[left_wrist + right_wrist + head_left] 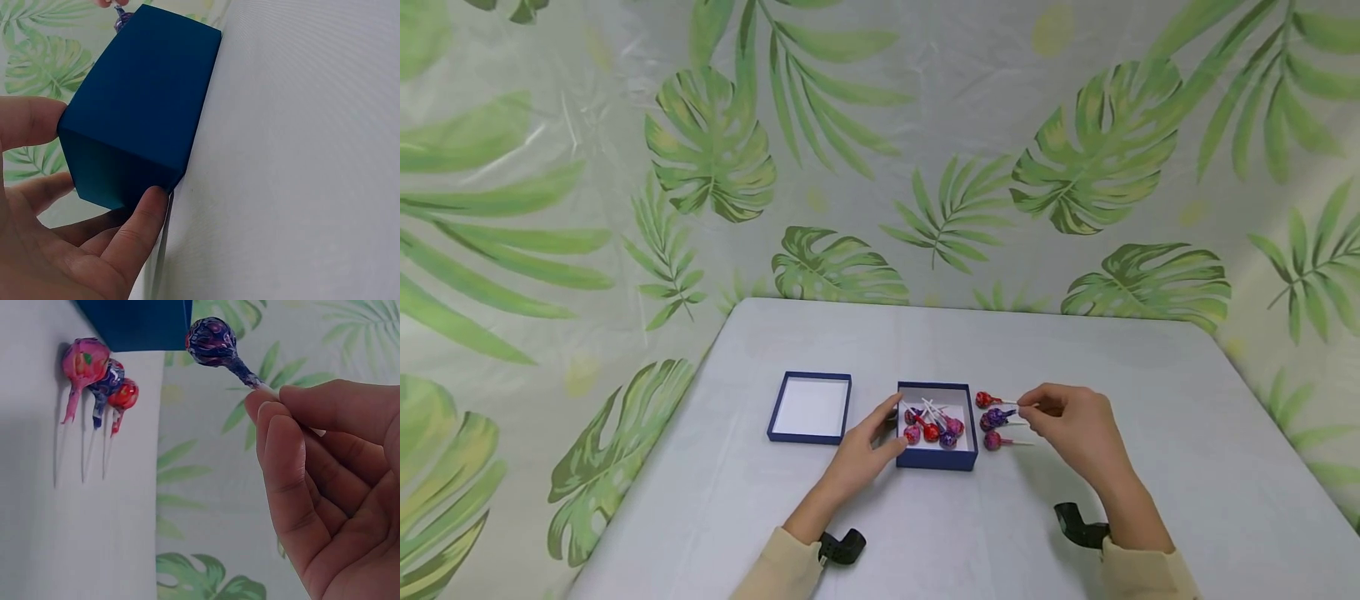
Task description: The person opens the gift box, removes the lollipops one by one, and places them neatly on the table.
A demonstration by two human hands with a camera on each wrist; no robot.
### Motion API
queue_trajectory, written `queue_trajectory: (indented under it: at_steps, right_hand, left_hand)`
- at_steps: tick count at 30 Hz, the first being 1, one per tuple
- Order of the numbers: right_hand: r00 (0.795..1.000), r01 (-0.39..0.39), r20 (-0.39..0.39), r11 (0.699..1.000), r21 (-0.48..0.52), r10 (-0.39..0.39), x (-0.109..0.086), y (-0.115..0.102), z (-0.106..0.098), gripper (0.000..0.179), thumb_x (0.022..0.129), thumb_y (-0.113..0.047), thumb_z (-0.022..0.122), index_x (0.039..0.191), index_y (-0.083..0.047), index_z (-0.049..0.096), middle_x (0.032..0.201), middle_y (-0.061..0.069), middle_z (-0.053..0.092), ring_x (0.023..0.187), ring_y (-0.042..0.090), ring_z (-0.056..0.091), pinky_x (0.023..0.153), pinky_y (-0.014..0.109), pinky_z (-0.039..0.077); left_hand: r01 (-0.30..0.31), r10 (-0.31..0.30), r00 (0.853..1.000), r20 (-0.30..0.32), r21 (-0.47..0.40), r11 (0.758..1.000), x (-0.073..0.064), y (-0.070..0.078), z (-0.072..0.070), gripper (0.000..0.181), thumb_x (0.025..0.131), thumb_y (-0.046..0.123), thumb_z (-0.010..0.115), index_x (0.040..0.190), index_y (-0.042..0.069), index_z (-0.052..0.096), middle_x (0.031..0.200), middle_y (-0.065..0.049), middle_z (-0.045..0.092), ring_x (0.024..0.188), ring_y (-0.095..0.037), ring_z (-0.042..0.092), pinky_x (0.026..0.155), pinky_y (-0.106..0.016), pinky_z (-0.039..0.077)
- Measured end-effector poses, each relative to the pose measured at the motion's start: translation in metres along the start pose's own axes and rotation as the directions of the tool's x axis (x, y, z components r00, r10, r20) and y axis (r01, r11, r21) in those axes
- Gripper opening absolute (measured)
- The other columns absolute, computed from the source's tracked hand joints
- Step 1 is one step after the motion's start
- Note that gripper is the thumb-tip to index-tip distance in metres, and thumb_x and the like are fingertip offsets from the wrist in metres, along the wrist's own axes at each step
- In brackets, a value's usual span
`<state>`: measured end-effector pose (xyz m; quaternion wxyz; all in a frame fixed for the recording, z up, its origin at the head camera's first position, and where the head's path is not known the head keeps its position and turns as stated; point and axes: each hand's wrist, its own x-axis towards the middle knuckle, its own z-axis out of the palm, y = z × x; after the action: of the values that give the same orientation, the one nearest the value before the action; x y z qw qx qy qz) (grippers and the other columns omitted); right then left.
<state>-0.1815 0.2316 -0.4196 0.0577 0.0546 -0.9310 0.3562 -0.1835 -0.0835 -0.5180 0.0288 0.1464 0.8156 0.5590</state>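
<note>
A blue box (936, 459) with a white inside stands on the table, holding several wrapped lollipops (931, 432). My left hand (868, 450) holds the box by its left side, thumb and fingers spread over its edges. Between thumb and fingertips, my right hand (1078, 425) pinches the white stick of a purple lollipop (211, 341), raised to the right of the box. Below it, a red lollipop (124, 394), another purple lollipop (107, 380) and a pink lollipop (85, 361) lie in a row, sticks pointing away from the box.
A blue-edged box lid (810, 407), white inside up, lies left of the box. White cloth covers the table (865, 342). Leaf-patterned sheeting (955, 125) hangs behind and beside it. Each wrist wears a black camera band (842, 547).
</note>
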Motion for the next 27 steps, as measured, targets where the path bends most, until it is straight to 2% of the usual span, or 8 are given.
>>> queue_trajectory:
  at_steps: [4,10,17,27]
  right_hand:
    - [1.0,-0.009,0.008,1.0,-0.005,0.009,-0.003,0.004,0.001,0.01,0.094,-0.023,0.072,0.1,-0.016,0.077,0.083,-0.004,0.073,0.071,0.013,0.065,0.061,0.034,0.051]
    - [0.999,-0.027,0.03,1.0,-0.005,0.027,-0.007,0.009,0.003,0.009,0.093,-0.023,0.073,0.098,-0.017,0.077,0.082,-0.004,0.073,0.072,0.014,0.065,0.062,0.034,0.051]
    - [0.996,-0.05,0.07,0.999,-0.013,0.051,-0.012,0.018,0.008,0.007,0.092,-0.021,0.072,0.096,-0.018,0.077,0.081,0.0,0.073,0.071,0.015,0.064,0.062,0.033,0.05]
    - [0.986,-0.109,0.128,0.994,-0.005,0.109,-0.014,0.023,0.017,0.006,0.09,-0.018,0.073,0.095,-0.017,0.077,0.079,0.002,0.072,0.07,0.018,0.061,0.058,0.033,0.048]
  left_hand:
    - [0.007,-0.007,1.0,0.0,0.009,1.0,0.0,0.001,0.0,0.066,0.099,0.024,0.064,0.158,0.029,0.035,0.157,-0.007,0.041,0.14,-0.029,0.044,0.112,-0.043,0.039]
    - [0.018,-0.018,1.0,0.001,0.015,1.0,0.0,0.002,-0.001,0.066,0.099,0.024,0.064,0.157,0.032,0.036,0.157,-0.007,0.041,0.14,-0.028,0.044,0.113,-0.043,0.039]
    - [0.02,-0.02,1.0,0.003,0.018,1.0,0.0,0.002,0.0,0.066,0.098,0.024,0.064,0.158,0.03,0.036,0.157,-0.007,0.041,0.141,-0.028,0.043,0.113,-0.043,0.038]
    - [0.027,-0.027,1.0,0.002,0.023,0.999,0.0,0.002,-0.001,0.066,0.098,0.025,0.064,0.156,0.04,0.035,0.157,-0.007,0.041,0.14,-0.027,0.044,0.112,-0.042,0.039]
